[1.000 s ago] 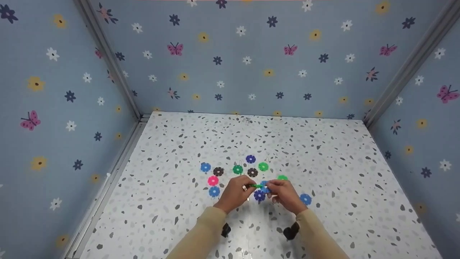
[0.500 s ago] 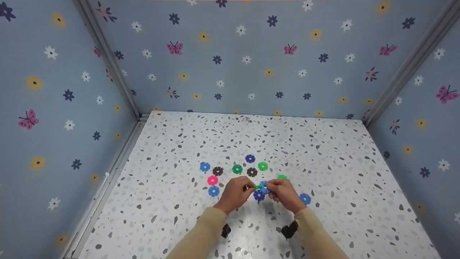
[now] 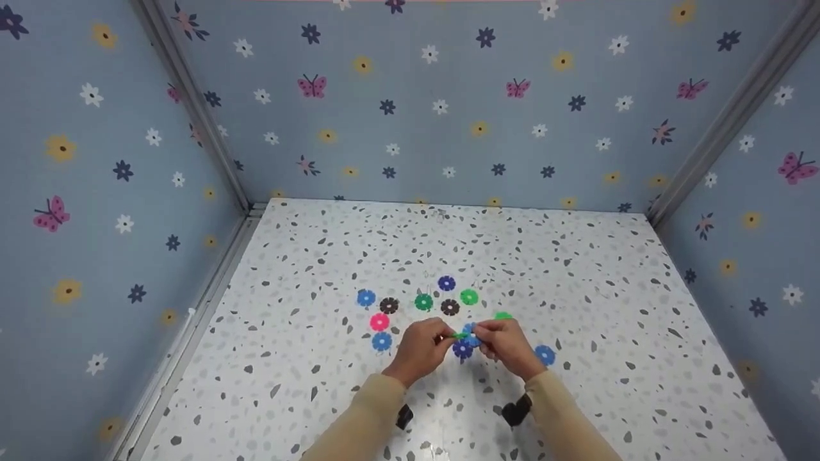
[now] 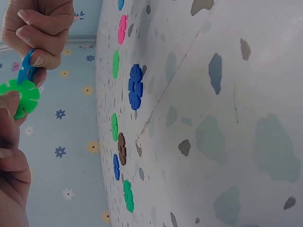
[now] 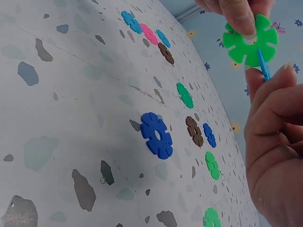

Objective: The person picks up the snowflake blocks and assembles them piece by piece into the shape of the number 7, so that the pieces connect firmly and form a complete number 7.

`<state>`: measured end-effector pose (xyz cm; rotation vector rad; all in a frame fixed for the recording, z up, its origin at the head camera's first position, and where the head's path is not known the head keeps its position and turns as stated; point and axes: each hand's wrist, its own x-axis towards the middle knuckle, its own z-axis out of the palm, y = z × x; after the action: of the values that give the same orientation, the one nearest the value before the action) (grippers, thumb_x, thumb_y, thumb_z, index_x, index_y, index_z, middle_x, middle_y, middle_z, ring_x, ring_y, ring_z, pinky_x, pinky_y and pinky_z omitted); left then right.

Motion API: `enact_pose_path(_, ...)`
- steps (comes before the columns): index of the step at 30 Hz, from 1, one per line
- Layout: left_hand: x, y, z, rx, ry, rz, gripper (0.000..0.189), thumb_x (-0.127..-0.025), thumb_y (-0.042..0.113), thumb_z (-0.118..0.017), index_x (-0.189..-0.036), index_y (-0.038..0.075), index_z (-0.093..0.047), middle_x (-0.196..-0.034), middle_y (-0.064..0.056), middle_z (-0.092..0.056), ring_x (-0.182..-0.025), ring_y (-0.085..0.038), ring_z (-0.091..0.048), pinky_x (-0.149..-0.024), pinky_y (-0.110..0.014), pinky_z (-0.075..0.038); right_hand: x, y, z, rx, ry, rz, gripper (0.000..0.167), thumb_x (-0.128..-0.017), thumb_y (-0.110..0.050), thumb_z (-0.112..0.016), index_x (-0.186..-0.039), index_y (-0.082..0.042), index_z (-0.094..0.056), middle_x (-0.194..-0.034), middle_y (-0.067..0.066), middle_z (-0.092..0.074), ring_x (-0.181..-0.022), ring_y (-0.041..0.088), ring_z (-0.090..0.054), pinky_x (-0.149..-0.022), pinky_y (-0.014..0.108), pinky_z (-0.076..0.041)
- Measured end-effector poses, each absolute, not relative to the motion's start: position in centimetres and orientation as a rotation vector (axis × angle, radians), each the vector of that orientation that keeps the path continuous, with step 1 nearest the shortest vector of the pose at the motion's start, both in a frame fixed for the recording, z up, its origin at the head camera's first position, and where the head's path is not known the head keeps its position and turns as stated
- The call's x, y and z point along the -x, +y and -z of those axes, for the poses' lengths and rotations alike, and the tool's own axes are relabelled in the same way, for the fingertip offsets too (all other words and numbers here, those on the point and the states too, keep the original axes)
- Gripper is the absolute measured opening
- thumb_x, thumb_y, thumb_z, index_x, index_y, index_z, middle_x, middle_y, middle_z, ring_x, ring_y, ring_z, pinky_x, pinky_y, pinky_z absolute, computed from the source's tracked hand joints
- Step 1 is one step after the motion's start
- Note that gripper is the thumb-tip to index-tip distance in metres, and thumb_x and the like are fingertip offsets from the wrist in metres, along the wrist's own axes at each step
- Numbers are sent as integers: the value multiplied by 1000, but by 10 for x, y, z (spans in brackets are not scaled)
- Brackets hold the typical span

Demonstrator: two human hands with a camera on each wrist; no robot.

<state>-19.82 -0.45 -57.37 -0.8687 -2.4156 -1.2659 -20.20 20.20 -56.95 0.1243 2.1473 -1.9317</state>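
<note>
In the head view my left hand (image 3: 419,349) and right hand (image 3: 511,346) meet just above the table. Between thumb and fingers, the left hand pinches a light green notched plastic disc (image 5: 269,39). My right hand pinches a light blue notched disc (image 4: 27,68), seen nearly edge-on in both wrist views. The two discs cross at their edges, the blue one at a notch of the green; how deeply they interlock I cannot tell. Under the hands, a dark blue disc (image 5: 156,135) lies flat on the table.
Several loose discs lie around the hands: pink (image 3: 380,322), brown (image 3: 389,305), dark green (image 3: 423,302), light green (image 3: 469,297) and blue (image 3: 545,355). The speckled white table (image 3: 307,243) is bounded by flower-patterned panels (image 3: 410,96) behind and at both sides.
Both hands stay in nearly the same place, still gripping the two discs. The left hand and the green disc have sunk very slightly. The loose discs have not moved.
</note>
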Motion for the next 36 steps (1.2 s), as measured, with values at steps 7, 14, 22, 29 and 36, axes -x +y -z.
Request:
enact_pose_path(7,197,-6,574,888,-2411,1227,6,-87,4,-76,-85,8,-72,-76,2,-64,-64,-6,-53,-59,-19,-47,203,199,570,-102,2163,1936,16,-97,-5,-59,-90,5,-70,-62,4,-54,-52,11,-47,-47,23,-38)
enact_pose_path(14,194,-7,574,958,-2396,1215,7,-87,2,-74,-86,7,-71,-78,0,-65,-66,-7,-55,-60,-18,-48,199,201,572,-42,2194,1894,16,-97,-5,-61,-87,4,-70,-59,3,-54,-50,11,-47,-47,23,-39)
enact_pose_path(22,195,-6,573,949,-2385,1208,8,-87,2,-74,-85,8,-70,-77,1,-63,-65,-6,-52,-58,-18,-45,198,202,568,-37,2210,1888,15,-97,-6,-61,-94,5,-71,-60,4,-55,-50,11,-48,-47,26,-39)
enact_pose_path(29,196,-3,570,991,-2352,1252,11,-86,-1,-74,-82,7,-69,-76,0,-63,-64,-7,-52,-59,-18,-46,200,205,563,37,2196,1858,17,-98,-7,-60,-89,3,-70,-59,3,-53,-49,11,-46,-46,24,-39)
enact_pose_path(36,195,0,569,970,-2370,1274,12,-87,-2,-72,-83,7,-67,-77,1,-63,-67,-7,-54,-62,-18,-49,198,201,559,43,2202,1861,19,-98,-6,-59,-85,2,-70,-58,3,-55,-49,11,-48,-46,25,-40)
